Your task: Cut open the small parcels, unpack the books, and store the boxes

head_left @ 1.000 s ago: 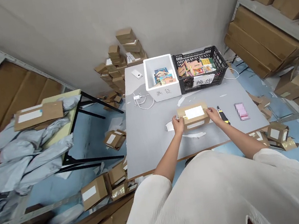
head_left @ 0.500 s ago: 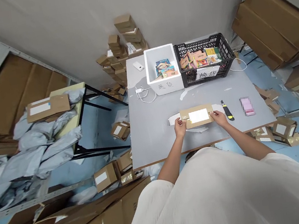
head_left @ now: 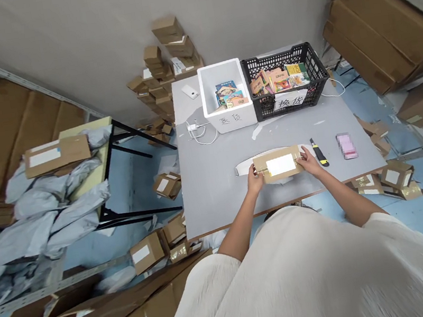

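Observation:
A small brown cardboard box with a white label on its top face is held between my two hands over the front part of the grey table. My left hand grips its left end, fingers closed on the edge. At the opposite end, my right hand is closed on the box's right edge. A pale worn patch on the tabletop shows behind and beside the box. Just right of my right hand lies a black and yellow utility knife.
At the table's back stand a white foam box and a black plastic crate, both holding books. A pink blurred item, a white charger with cable and a white phone-like object lie around. Stacked cartons line the wall.
The box has tilted so that its labelled top faces me more and its front side no longer shows. Both hands keep their grip on its ends. The camera view has shifted slightly.

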Available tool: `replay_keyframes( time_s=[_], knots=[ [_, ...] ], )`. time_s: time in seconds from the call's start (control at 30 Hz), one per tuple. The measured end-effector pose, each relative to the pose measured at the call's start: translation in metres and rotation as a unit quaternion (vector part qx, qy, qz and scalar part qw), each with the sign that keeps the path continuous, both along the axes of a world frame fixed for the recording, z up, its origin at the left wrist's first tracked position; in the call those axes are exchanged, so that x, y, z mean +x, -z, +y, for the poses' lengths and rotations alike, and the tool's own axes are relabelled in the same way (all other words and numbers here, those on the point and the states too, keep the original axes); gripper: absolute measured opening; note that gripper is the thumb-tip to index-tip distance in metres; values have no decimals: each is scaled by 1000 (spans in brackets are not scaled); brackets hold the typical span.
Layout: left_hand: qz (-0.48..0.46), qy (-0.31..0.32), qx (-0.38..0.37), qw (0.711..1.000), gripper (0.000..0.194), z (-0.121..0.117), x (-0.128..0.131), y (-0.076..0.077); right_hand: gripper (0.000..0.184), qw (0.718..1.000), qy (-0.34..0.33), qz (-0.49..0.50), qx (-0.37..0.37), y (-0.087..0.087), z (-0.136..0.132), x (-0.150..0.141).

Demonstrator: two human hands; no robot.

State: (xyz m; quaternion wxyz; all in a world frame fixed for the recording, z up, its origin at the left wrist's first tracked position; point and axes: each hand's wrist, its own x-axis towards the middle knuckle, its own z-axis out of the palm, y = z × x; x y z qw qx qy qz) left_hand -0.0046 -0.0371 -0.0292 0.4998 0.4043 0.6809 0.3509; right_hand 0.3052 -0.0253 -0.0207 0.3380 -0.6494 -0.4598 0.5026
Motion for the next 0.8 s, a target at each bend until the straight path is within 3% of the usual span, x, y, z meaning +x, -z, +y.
replay_keyframes(
  time_s=[0.13, 0.23, 0.4, 0.5, 0.8],
  knots=[
    [-3, 18, 14, 1000, 88, 9, -1, -8, 109, 999, -40, -9, 9, -7, 6, 1],
    [12, 5, 19, 1000, 86, 12, -2, -8, 107, 999, -37, -4, 28, -5, 6, -6],
    [51, -43, -68, 995, 69, -3, -5, 7, 81, 997, 6, -57, -44, 13, -7, -16],
    [57, -57, -66, 995, 61, -12, -7, 17, 85, 994, 27, -78, -69, 24, -14, -16],
    [0, -43, -21, 999, 65, 0, -2, 16, 82, 999, 16, -30, 9, 22, 0, -24]
  ],
)
